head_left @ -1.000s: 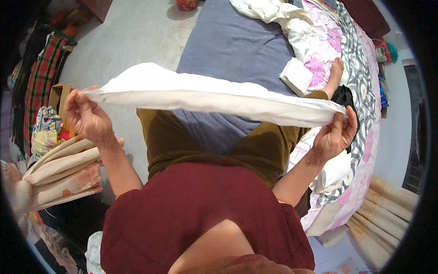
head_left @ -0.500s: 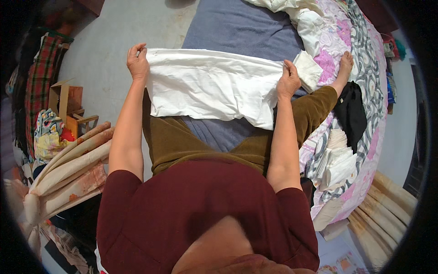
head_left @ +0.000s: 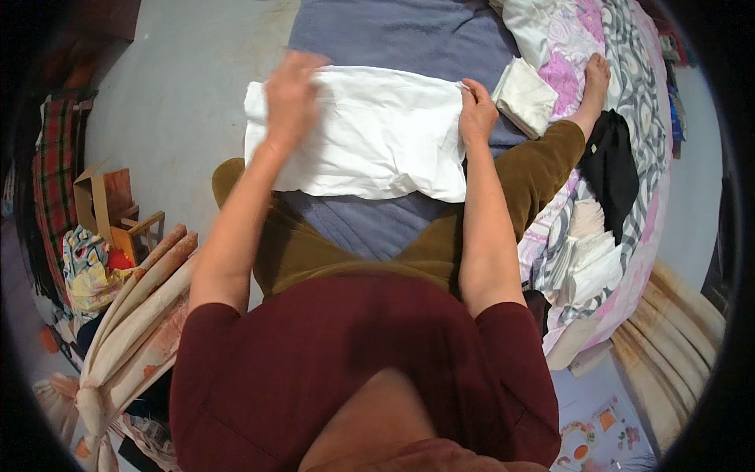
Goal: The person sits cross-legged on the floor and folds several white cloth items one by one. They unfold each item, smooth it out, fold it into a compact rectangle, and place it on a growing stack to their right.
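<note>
A white cloth (head_left: pixel 370 134) is spread flat and slightly wrinkled on a grey-blue sheet (head_left: pixel 393 35), over the lap.

Bed (head_left: pixel 409 31): grey-blue sheet, slightly rumpled. White cloth (head_left: pixel 377 134) spread flat across it. Folded cream cloth (head_left: pixel 525 96) just beside, at right. Floral quilt (head_left: pixel 629 102) along right side; black garment (head_left: pixel 612 161) and folded white laundry (head_left: pixel 590 259) on quilt.

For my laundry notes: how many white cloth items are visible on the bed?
3: white cloth under both hands, folded piece beside the right hand, stack at right; more may be hidden.
</note>
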